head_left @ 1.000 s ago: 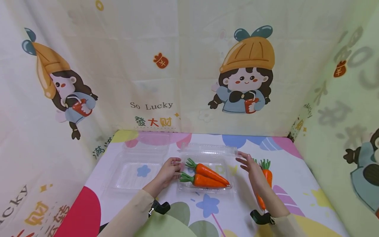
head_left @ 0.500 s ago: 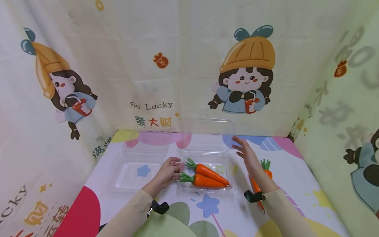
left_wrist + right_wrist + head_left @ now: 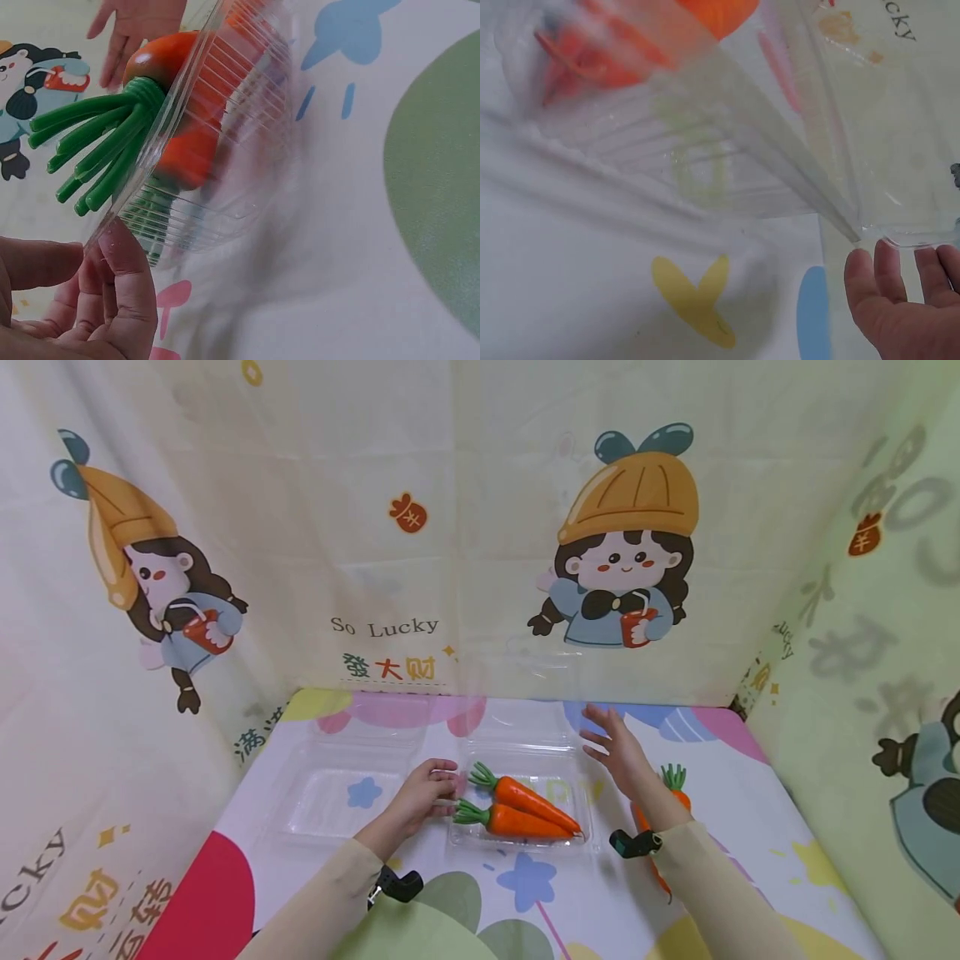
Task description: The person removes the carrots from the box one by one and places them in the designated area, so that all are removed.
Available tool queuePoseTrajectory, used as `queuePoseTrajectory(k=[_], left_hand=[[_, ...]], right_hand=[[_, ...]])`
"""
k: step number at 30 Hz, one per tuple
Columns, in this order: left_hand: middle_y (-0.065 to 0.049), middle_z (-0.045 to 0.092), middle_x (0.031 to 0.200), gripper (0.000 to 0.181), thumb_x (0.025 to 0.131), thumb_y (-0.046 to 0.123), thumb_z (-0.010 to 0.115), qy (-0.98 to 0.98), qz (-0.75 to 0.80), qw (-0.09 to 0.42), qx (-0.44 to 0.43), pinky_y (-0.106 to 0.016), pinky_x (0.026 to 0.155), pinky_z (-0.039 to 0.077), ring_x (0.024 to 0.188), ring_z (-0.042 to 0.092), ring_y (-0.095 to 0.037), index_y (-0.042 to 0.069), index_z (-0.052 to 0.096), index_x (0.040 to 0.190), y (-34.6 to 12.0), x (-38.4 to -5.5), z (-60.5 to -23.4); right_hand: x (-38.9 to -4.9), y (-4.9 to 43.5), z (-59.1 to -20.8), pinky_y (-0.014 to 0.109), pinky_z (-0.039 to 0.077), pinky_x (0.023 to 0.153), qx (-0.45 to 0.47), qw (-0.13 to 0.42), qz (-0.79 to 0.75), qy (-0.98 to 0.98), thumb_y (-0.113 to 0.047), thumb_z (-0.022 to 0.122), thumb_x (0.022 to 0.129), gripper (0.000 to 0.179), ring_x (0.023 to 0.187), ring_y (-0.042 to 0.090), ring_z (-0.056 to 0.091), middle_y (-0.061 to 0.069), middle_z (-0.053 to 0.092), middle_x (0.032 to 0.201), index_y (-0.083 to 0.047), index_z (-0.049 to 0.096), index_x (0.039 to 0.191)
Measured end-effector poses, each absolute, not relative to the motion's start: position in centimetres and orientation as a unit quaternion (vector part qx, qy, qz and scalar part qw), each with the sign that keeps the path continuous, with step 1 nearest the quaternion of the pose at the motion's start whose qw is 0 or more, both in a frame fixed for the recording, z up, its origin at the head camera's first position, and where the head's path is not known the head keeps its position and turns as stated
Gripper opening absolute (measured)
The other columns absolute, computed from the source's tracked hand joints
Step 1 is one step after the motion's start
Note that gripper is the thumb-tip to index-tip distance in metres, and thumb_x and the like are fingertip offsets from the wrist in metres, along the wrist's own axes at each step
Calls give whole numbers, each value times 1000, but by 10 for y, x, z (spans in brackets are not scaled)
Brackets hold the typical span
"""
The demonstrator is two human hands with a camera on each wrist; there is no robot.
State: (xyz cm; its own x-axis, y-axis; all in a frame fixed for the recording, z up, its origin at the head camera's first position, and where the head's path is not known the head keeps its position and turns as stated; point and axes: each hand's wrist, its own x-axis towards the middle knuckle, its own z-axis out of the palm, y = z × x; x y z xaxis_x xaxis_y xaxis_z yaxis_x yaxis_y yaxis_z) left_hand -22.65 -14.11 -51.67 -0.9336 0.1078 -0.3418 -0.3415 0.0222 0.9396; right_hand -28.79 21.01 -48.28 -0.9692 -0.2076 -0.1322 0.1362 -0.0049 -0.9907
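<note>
Two orange carrots with green tops, an upper carrot (image 3: 536, 802) and a lower carrot (image 3: 528, 822), lie in a clear plastic box (image 3: 459, 842) in the head view. The box's hinged lid (image 3: 517, 720) stands raised at the back. At the left rim is my left hand (image 3: 420, 797); in the left wrist view its thumb and finger pinch the rim. My right hand (image 3: 621, 750) is beside the lid's right edge, fingers extended. The right wrist view shows the fingertips (image 3: 887, 251) at the lid's edge; firm contact is unclear.
To the left lies another clear box (image 3: 288, 827), its lid folded back. Orange carrots (image 3: 681, 800) lie to the right, partly hidden behind my right forearm. A patterned cloth covers the table, and curtains enclose its back and sides.
The box's lid has swung up and back from its lower position. My right hand has moved up and slightly left beside it. The left hand has stayed at the rim.
</note>
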Motion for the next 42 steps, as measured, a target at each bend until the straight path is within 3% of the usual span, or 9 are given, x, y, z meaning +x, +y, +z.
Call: queuePoseTrajectory(k=[3, 6, 14, 19, 23, 34, 42], left_hand=[[-20, 63, 120, 38, 100, 0, 56, 701, 689, 163, -87, -33, 69, 63, 83, 63, -18, -1, 51, 137, -141, -226, -517], [-20, 63, 119, 37, 100, 0, 56, 704, 686, 163, -88, -33, 68, 63, 83, 63, -18, 0, 52, 137, -140, -227, -517], [-20, 63, 121, 38, 100, 1, 57, 706, 684, 162, -88, -33, 68, 63, 83, 63, -18, 0, 52, 137, -139, -226, -515], [-21, 62, 122, 39, 100, 2, 57, 709, 681, 158, -88, -34, 69, 63, 83, 63, -18, -1, 51, 138, -138, -225, -515], [-21, 63, 122, 39, 100, 3, 58, 711, 680, 155, -89, -33, 67, 63, 83, 63, -18, -1, 51, 138, -138, -225, -514], [-19, 63, 119, 39, 99, 3, 56, 708, 680, 162, -96, -29, 65, 61, 80, 62, -16, 0, 50, 137, -139, -226, -518], [-17, 62, 117, 40, 96, 2, 56, 714, 674, 165, -94, -27, 61, 59, 78, 60, -16, 0, 49, 136, -135, -223, -517]], right_hand=[[-289, 212, -486, 33, 48, 112, -9, 135, -718, 682, -57, 19, 110, 76, 152, 42, 27, 14, 15, 172, -5, 17, 165], [-289, 214, -489, 26, 52, 104, 2, 148, -727, 670, -57, 20, 110, 76, 151, 42, 27, 15, 14, 172, -5, 18, 165], [-288, 221, -493, 28, 50, 108, 18, 197, -726, 658, -61, 26, 107, 80, 150, 39, 33, 14, 12, 173, -8, 13, 166], [-288, 228, -497, 24, 53, 102, 26, 219, -756, 616, -52, 29, 111, 75, 129, 22, 57, 20, 13, 172, -2, 14, 164], [-289, 230, -500, 26, 55, 99, 38, 232, -761, 604, -47, 32, 112, 73, 116, 16, 65, 24, 16, 170, 3, 17, 163], [-290, 230, -497, 28, 56, 99, 50, 269, -744, 610, -45, 34, 112, 72, 122, 18, 66, 26, 19, 169, 3, 17, 162], [-286, 232, -494, 31, 56, 101, 48, 267, -731, 626, -40, 32, 113, 66, 126, 22, 63, 26, 20, 168, 2, 18, 162]])
